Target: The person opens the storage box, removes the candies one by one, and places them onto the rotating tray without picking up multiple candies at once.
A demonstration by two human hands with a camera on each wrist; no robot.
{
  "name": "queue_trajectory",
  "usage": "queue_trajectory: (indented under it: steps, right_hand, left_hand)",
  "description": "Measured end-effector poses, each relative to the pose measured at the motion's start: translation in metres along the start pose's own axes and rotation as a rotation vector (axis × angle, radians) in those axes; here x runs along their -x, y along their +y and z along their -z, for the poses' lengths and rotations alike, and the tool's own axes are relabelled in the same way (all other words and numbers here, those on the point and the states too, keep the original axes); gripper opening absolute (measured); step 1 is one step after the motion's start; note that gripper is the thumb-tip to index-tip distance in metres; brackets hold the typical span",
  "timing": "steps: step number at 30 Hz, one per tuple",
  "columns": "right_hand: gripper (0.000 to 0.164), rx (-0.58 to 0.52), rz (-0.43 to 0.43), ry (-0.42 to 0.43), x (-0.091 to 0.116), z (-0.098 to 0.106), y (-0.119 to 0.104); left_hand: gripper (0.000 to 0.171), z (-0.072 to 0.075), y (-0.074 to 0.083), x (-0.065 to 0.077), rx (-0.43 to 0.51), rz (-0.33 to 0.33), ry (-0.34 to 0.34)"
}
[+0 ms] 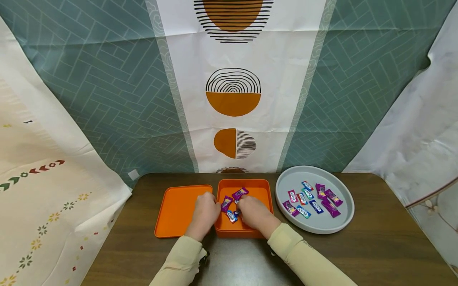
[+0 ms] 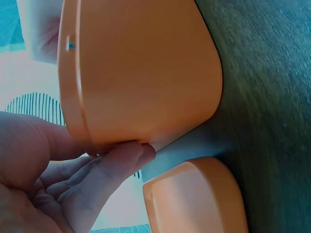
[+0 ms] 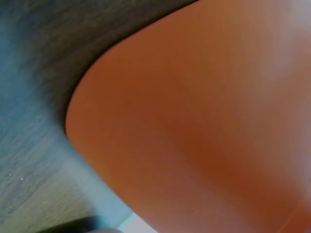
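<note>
An orange box point(image 1: 262, 194) stands on the table with several small wrapped candies inside. Among them are a purple candy point(image 1: 226, 203), another purple candy point(image 1: 240, 193) and a blue candy point(image 1: 231, 216). My left hand point(image 1: 206, 210) pinches the box's left rim; in the left wrist view, its thumb and fingers point(image 2: 121, 162) grip the edge of the orange wall point(image 2: 146, 73). Inside the box, my right hand point(image 1: 255, 212) reaches down with curled fingers among the candies. Its fingertips are hidden, so whether it holds a candy is unclear. The right wrist view shows mostly the box's outer wall point(image 3: 184, 121).
An orange lid point(image 1: 182, 206) lies flat to the left of the box. At the right, a round grey tray point(image 1: 315, 226) holds several candies in purple, blue, red and teal wrappers. The brown wooden table point(image 1: 379, 238) meets a patterned cloth point(image 1: 234, 151) at its back edge.
</note>
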State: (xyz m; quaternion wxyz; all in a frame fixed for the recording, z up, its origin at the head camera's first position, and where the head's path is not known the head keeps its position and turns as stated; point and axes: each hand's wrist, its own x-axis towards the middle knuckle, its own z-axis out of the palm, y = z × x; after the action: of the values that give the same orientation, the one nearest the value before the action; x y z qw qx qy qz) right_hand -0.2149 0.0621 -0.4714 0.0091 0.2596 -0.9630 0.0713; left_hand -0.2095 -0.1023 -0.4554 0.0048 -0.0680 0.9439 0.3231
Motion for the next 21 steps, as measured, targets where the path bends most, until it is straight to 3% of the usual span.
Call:
queue_trajectory:
  steps: [13, 21]
  right_hand:
    - [0.014, -0.051, 0.026, 0.057, 0.003, 0.007, 0.006]
    - [0.012, -0.126, -0.031, 0.032, 0.003, 0.017, 0.009]
  left_hand:
    - [0.023, -0.001, 0.002, 0.0, -0.014, 0.022, 0.017]
    - [0.031, -0.003, 0.0, -0.001, -0.011, 0.017, 0.031]
